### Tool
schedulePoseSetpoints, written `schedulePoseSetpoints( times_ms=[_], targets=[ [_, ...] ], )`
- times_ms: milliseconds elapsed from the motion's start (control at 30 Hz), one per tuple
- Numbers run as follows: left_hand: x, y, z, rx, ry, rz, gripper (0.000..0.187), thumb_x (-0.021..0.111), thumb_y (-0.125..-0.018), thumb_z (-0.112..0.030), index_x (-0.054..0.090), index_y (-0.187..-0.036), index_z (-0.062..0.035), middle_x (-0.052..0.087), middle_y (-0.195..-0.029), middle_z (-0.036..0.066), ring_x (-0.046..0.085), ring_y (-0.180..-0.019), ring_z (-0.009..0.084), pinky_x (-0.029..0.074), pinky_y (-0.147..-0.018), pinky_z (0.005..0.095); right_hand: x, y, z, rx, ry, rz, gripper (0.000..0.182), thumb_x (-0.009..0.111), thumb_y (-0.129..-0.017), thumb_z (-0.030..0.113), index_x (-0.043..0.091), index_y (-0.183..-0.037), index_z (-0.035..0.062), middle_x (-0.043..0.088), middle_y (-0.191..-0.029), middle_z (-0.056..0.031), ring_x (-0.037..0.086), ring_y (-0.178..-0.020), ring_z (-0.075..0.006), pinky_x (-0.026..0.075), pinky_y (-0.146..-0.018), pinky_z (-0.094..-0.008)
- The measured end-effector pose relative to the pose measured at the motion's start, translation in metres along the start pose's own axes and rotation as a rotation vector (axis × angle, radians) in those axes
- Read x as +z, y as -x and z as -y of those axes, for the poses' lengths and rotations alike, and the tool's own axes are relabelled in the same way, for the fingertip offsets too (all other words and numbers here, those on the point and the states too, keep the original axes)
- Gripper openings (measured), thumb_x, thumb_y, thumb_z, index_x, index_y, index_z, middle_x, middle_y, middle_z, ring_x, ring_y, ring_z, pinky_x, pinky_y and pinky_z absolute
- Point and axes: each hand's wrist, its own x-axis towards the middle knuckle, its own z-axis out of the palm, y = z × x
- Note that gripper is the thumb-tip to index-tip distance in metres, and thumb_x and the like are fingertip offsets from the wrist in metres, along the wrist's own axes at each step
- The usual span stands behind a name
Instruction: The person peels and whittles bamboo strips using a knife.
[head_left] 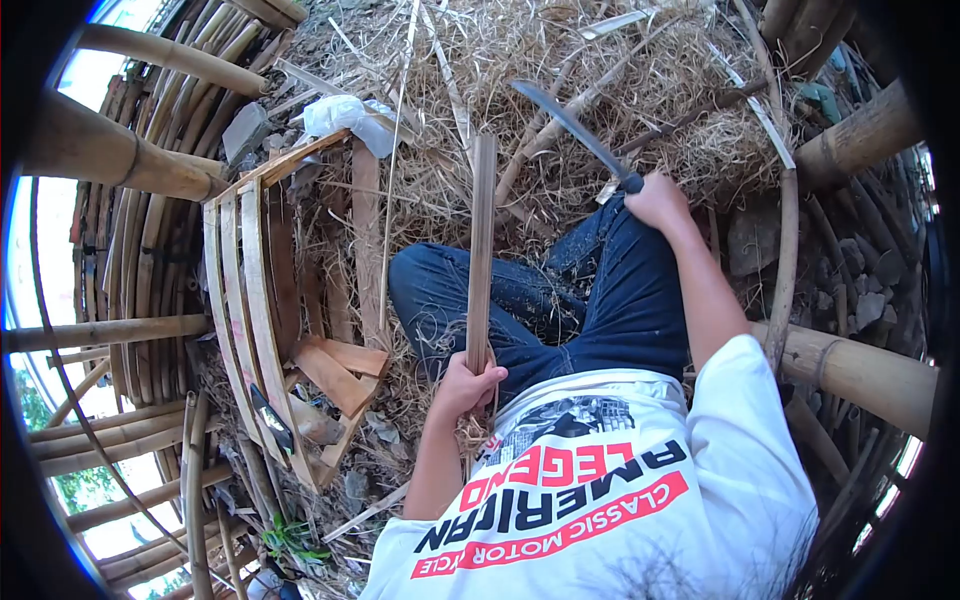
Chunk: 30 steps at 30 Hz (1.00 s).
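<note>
My left hand (pixel 467 385) is closed around the lower part of a long, narrow bamboo strip (pixel 482 230), which stands out past my crossed legs. Thin shavings hang just below that hand. Over my right knee, my right hand (pixel 657 203) grips the handle of a long machete (pixel 575 128). Its blade points up and to the left, over the straw, apart from the strip. Bits of shavings cling to my dark jeans (pixel 630 290).
A slatted wooden crate (pixel 235 290) with broken boards lies at the left, a white plastic bag (pixel 345 116) at its top. Straw and shavings (pixel 420 190) cover the ground ahead. Thick bamboo poles (pixel 850 370) stand at both sides, with stones at the right.
</note>
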Motion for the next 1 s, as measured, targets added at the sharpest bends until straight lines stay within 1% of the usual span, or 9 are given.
schedulePoseSetpoints(
  times_ms=[100,133,233,400,600,700,800,833,1000],
  targets=[
    [-0.003,-0.009,-0.002,-0.066,0.123,0.009,0.032,0.069,-0.089,-0.03,0.049,-0.082,-0.0059,0.047,-0.056,-0.001,0.047,-0.04,0.0102,0.036,-0.035,0.0248,0.004,0.027,-0.004,-0.114,0.013,-0.038,0.035,0.067,-0.071,0.03,0.07,-0.094,0.0048,0.068,-0.096,-0.0234,0.065,-0.095,-0.038,0.051,-0.087,-0.0456],
    [-0.005,-0.011,0.0,-0.068,0.122,0.009,0.032,0.069,-0.089,-0.03,0.049,-0.082,-0.0059,0.047,-0.056,-0.001,0.047,-0.04,0.0102,0.036,-0.035,0.0248,0.001,0.038,-0.003,-0.163,-0.018,-0.052,0.032,0.068,-0.07,0.03,0.07,-0.092,0.0065,0.068,-0.092,-0.0225,0.065,-0.092,-0.0383,0.051,-0.085,-0.0462],
    [-0.008,-0.012,0.004,0.116,0.217,0.089,0.037,0.067,-0.089,-0.037,0.049,-0.09,-0.0056,0.049,-0.056,0.001,0.05,-0.04,0.0118,0.043,-0.038,0.0248,0.007,0.07,-0.008,-0.274,-0.084,-0.1,0.028,0.069,-0.069,0.03,0.069,-0.088,0.0087,0.068,-0.084,-0.0205,0.066,-0.085,-0.0388,0.053,-0.08,-0.0472],
    [-0.002,-0.013,-0.011,0.022,0.089,0.048,0.032,0.068,-0.089,-0.032,0.049,-0.088,-0.0056,0.05,-0.055,0.001,0.051,-0.04,0.012,0.042,-0.037,0.025,0.018,0.117,0.007,-0.38,-0.084,-0.091,0.02,0.07,-0.069,0.026,0.067,-0.081,0.0096,0.067,-0.076,-0.0185,0.065,-0.076,-0.0387,0.052,-0.07,-0.0481],
    [0.011,-0.024,-0.021,-0.003,0.0,0.044,0.028,0.069,-0.088,-0.025,0.049,-0.085,-0.0059,0.049,-0.053,0.001,0.05,-0.039,0.0106,0.04,-0.035,0.0238,0.035,0.11,0.028,-0.163,-0.223,-0.051,0.026,0.066,-0.071,0.028,0.069,-0.086,0.0062,0.069,-0.08,-0.0194,0.067,-0.081,-0.0383,0.053,-0.076,-0.0474],
    [0.012,-0.028,-0.024,0.032,0.07,0.035,0.025,0.068,-0.09,-0.022,0.049,-0.085,-0.0064,0.049,-0.053,0.0,0.049,-0.039,0.0097,0.039,-0.035,0.0232,0.032,0.091,0.019,-0.144,-0.563,-0.018,0.026,0.068,-0.073,0.024,0.067,-0.081,-0.0004,0.068,-0.071,-0.0171,0.068,-0.071,-0.0313,0.051,-0.066,-0.0389],
    [0.015,-0.036,-0.027,-0.02,0.013,0.02,0.024,0.068,-0.089,-0.018,0.049,-0.083,-0.0066,0.048,-0.052,-0.001,0.048,-0.039,0.0089,0.039,-0.035,0.0228,0.023,0.101,0.013,-0.211,-0.751,-0.074,0.022,0.074,-0.075,0.016,0.06,-0.07,-0.0008,0.056,-0.058,-0.0019,0.051,-0.053,-0.0109,0.042,-0.052,-0.0323],
    [0.016,-0.04,-0.026,-0.02,-0.01,0.031,0.024,0.069,-0.088,-0.017,0.049,-0.082,-0.0067,0.048,-0.052,-0.001,0.048,-0.039,0.0088,0.039,-0.035,0.0227,0.022,0.108,0.013,-0.21,-0.748,-0.068,0.022,0.074,-0.075,0.016,0.06,-0.07,-0.0008,0.056,-0.058,-0.0019,0.051,-0.053,-0.0109,0.042,-0.052,-0.0323],
    [0.018,-0.049,-0.024,-0.014,-0.09,0.037,0.028,0.074,-0.085,-0.016,0.049,-0.075,-0.0078,0.048,-0.052,-0.001,0.048,-0.039,0.009,0.039,-0.036,0.0232,0.029,0.137,0.02,-0.436,-0.612,-0.009,0.023,0.072,-0.074,0.024,0.064,-0.074,0.0018,0.064,-0.064,-0.0155,0.066,-0.061,-0.0301,0.051,-0.06,-0.0387]
  ],
)
